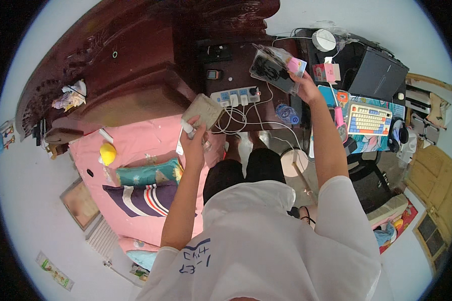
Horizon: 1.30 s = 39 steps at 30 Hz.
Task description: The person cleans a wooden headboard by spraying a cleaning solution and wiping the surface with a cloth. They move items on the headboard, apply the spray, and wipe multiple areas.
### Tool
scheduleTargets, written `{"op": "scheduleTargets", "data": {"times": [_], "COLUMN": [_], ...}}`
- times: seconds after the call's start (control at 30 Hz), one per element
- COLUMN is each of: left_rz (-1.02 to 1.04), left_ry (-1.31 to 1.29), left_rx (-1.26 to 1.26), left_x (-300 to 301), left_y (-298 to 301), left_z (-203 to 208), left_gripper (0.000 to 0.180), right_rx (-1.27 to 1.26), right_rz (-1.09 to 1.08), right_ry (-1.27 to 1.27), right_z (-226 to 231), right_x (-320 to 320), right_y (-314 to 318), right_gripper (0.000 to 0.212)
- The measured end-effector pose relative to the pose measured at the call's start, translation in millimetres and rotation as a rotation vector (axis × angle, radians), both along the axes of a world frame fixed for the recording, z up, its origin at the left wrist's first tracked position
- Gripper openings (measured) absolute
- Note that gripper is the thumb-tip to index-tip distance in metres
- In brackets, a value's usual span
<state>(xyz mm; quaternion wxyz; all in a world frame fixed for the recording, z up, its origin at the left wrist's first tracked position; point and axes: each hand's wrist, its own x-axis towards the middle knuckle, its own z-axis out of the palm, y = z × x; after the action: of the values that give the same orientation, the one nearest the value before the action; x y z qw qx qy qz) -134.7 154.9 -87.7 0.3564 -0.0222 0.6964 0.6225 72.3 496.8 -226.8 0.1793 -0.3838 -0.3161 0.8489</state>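
My left hand (195, 139) is closed on a flat grey-beige thing like a folded cloth or pouch (204, 111). A small white object (187, 126) also sits between its fingers; its kind is unclear. My right hand (305, 86) grips a clear plastic case (271, 70) with dark contents, raised over the dark wooden nightstand. A pink and white packet (296, 65) is pinched along with it. Between the hands, a white power strip (234, 95) with several plugs and looping cables lies on the nightstand. Behind it is a small square dark device like a smartwatch (214, 74).
Right of me, a desk holds a closed black laptop (379, 72), a keyboard (369, 120), a pink box (326, 72) and a white round device (324, 40). A water bottle (288, 114) lies by the nightstand's edge. The pink bed (150, 133) with pillows is at left.
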Motion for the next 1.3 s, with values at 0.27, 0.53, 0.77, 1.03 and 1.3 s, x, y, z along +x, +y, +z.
{"op": "scheduleTargets", "data": {"times": [0.27,0.53,0.77,1.03,1.3], "left_rz": [-0.007,0.002,0.007,0.037,0.040], "left_ry": [0.001,-0.002,0.036,0.005,-0.072], "left_rx": [0.037,-0.047,-0.062,-0.141,-0.152], "left_x": [-4.5,1.3,6.7,10.8,13.3], "left_y": [13.0,-0.8,-22.6,-28.3,-21.0], "left_z": [-5.2,-14.3,-29.5,-29.4,-23.9], "left_gripper": [0.032,0.037,0.037,0.033,0.034], "right_rx": [-0.007,0.065,0.089,-0.003,-0.030], "right_rz": [-0.045,0.036,0.169,0.233,0.263], "right_ry": [0.000,-0.030,-0.026,-0.061,-0.128], "right_z": [2.4,-6.9,-15.7,-49.5,-68.8], "right_x": [24.8,-6.5,-59.1,-92.9,-108.4], "right_y": [-8.2,8.7,32.1,43.4,48.9], "right_gripper": [0.053,0.047,0.045,0.041,0.043]}}
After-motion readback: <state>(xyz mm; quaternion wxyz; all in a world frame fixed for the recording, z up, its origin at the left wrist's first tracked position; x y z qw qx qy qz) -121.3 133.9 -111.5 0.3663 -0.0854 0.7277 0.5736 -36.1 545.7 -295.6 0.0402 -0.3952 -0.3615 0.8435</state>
